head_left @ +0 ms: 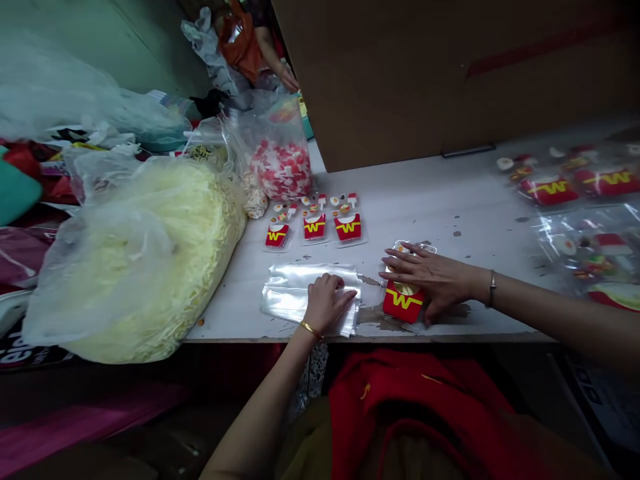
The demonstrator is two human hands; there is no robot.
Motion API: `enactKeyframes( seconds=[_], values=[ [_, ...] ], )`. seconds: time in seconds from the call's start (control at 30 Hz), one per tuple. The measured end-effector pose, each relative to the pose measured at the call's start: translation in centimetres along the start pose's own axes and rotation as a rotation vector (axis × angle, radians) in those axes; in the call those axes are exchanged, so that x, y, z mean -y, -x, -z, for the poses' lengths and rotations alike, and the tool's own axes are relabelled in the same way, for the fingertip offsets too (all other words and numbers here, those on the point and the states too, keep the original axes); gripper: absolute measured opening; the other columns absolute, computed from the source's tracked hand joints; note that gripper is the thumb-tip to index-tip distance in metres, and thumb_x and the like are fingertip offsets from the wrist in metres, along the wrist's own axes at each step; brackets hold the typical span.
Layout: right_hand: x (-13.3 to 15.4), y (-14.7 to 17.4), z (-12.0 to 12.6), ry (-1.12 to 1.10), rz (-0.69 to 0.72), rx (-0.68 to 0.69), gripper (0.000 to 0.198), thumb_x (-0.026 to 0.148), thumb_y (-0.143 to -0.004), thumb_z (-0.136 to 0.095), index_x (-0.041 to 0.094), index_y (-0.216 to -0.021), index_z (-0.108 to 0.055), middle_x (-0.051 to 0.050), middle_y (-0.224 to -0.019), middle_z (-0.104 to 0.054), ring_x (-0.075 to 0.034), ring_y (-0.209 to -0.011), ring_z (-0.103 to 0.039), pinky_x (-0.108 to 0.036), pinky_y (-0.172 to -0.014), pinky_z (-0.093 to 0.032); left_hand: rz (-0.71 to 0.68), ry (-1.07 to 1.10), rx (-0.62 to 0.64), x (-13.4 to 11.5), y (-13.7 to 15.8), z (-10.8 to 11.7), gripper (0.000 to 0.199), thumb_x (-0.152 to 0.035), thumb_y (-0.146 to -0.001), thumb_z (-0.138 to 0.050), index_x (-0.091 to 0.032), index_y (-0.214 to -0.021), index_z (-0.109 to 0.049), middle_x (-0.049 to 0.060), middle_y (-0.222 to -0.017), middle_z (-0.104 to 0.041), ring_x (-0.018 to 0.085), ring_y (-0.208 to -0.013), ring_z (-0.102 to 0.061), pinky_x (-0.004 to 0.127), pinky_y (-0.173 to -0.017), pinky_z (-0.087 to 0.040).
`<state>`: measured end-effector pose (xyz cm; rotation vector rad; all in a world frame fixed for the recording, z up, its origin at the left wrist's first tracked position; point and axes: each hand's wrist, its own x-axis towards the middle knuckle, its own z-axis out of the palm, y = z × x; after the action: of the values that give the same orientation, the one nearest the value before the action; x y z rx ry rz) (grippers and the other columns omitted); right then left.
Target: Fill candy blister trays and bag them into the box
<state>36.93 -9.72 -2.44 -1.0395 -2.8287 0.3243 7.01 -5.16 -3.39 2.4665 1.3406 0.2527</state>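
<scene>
Far left: a large bag of pale yellow filling (200,267), bulging over the table (420,200). By look, soft and light for its bulk; I would gather it by the loose film, not the belly.

Next: a clear bag of red-and-white pieces (280,167), upright. In front of it, three packs in a row, the near-right one (349,228) flat on the table.

Centre: clear plastic sleeves (287,293), lying flat near the front edge. Shiny and thin; I judge them light, limp, slippery, apt to cling together. Best hold: one corner or open edge, rubbed apart by fingertip. My left hand (326,301) rests on their right part, fingers bent; cannot tell whether a sleeve is pinched.

Right of that: a red-and-yellow pack (401,305), flat beneath my right hand (435,277), fingers spread wide, not gripping. Likely light, smooth, its small pieces loosely seated; take it by the side edges.

Far right: more packs (553,191), blurred.
</scene>
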Motion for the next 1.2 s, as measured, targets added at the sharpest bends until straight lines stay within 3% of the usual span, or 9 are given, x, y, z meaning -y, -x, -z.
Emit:
enactKeyframes(
  seconds=[0.1,0.2,0.33,0.57,0.73,0.83,0.93,1.03,1.2],
  values=[
    [0.4,-0.7,0.0,0.008,-0.001,0.001,0.108,0.071,-0.057,-0.069,0.015,-0.144,-0.037,-0.021,-0.135,-0.045,-0.041,-0.131,-0.032,-0.060,-0.108,-0.013,0.056,-0.071,0.000,0.8,0.0,-1.1,0.019,-0.038,-0.091,-0.051,-0.020,-0.092,-0.055,0.004,-0.095,-0.059,0.021,-0.093,-0.053,0.034,-0.079,-0.035],
    [1.2,-0.7,0.1,-0.013,-0.034,0.009,0.102,0.071,-0.061,-0.066,0.012,-0.140,-0.042,-0.020,-0.123,-0.052,-0.037,-0.116,-0.045,-0.056,-0.104,-0.025,0.034,-0.099,0.002,0.7,0.1,-1.7,0.016,-0.030,-0.094,-0.043,-0.020,-0.089,-0.054,0.005,-0.093,-0.059,0.021,-0.091,-0.052,0.034,-0.077,-0.034],
    [2.1,0.1,0.2,-0.050,-0.158,-0.003,0.095,0.069,-0.066,-0.062,0.011,-0.139,-0.042,-0.019,-0.121,-0.053,-0.034,-0.107,-0.047,-0.048,-0.092,-0.037,0.003,-0.094,-0.014,0.7,0.1,-1.6,0.017,-0.034,-0.093,-0.046,-0.019,-0.091,-0.053,0.005,-0.094,-0.059,0.021,-0.090,-0.052,0.035,-0.077,-0.035],
    [3.5,0.6,-0.1,-0.025,-0.313,-0.098,0.094,0.070,-0.070,-0.059,0.013,-0.141,-0.039,-0.020,-0.122,-0.052,-0.034,-0.109,-0.047,-0.047,-0.092,-0.036,-0.021,-0.092,-0.001,1.1,-0.4,-1.5,0.015,-0.026,-0.093,-0.043,-0.018,-0.085,-0.053,0.006,-0.090,-0.059,0.021,-0.087,-0.053,0.034,-0.076,-0.036],
    [4.7,-0.2,0.4,-0.010,-0.326,-0.133,0.096,0.073,-0.069,-0.058,0.012,-0.141,-0.038,-0.021,-0.129,-0.050,-0.036,-0.113,-0.045,-0.048,-0.094,-0.033,-0.058,0.233,0.047,1.1,-0.6,-0.7,0.018,-0.031,-0.093,-0.043,-0.018,-0.082,-0.051,0.002,-0.081,-0.058,0.016,-0.077,-0.052,0.031,-0.072,-0.037],
    [5.1,-0.6,0.6,-0.003,-0.301,-0.089,0.096,0.071,-0.069,-0.058,0.013,-0.143,-0.036,-0.019,-0.122,-0.054,-0.034,-0.104,-0.049,-0.047,-0.089,-0.035,-0.065,0.529,0.146,0.9,-1.0,-0.2,0.026,-0.039,-0.093,-0.042,-0.018,-0.080,-0.049,-0.001,-0.074,-0.054,0.013,-0.068,-0.048,0.026,-0.065,-0.038],
    [5.4,-0.9,0.4,0.006,-0.286,-0.063,0.098,0.069,-0.070,-0.059,0.015,-0.147,-0.030,-0.016,-0.114,-0.057,-0.032,-0.097,-0.050,-0.044,-0.085,-0.035,-0.114,0.642,0.257,0.4,-1.8,-0.1,0.030,-0.044,-0.092,-0.042,-0.018,-0.080,-0.049,-0.001,-0.073,-0.053,0.013,-0.068,-0.046,0.025,-0.064,-0.039],
    [5.6,-1.2,-0.1,0.025,-0.284,-0.037,0.103,0.067,-0.067,-0.062,0.016,-0.149,-0.025,-0.014,-0.107,-0.058,-0.030,-0.091,-0.050,-0.042,-0.082,-0.035,-0.215,0.522,0.289,-0.3,-2.5,-0.1,0.027,-0.040,-0.092,-0.043,-0.018,-0.080,-0.053,0.001,-0.078,-0.056,0.014,-0.074,-0.049,0.027,-0.071,-0.041],
    [5.8,-1.4,-0.6,0.053,-0.336,0.000,0.103,0.064,-0.063,-0.067,0.021,-0.148,-0.027,-0.013,-0.104,-0.056,-0.030,-0.092,-0.050,-0.040,-0.079,-0.035,-0.336,0.231,0.166,-2.2,-2.0,1.0,0.028,-0.044,-0.082,-0.058,-0.020,-0.097,-0.056,0.007,-0.100,-0.059,0.022,-0.096,-0.053,0.035,-0.086,-0.043]
  ],
)
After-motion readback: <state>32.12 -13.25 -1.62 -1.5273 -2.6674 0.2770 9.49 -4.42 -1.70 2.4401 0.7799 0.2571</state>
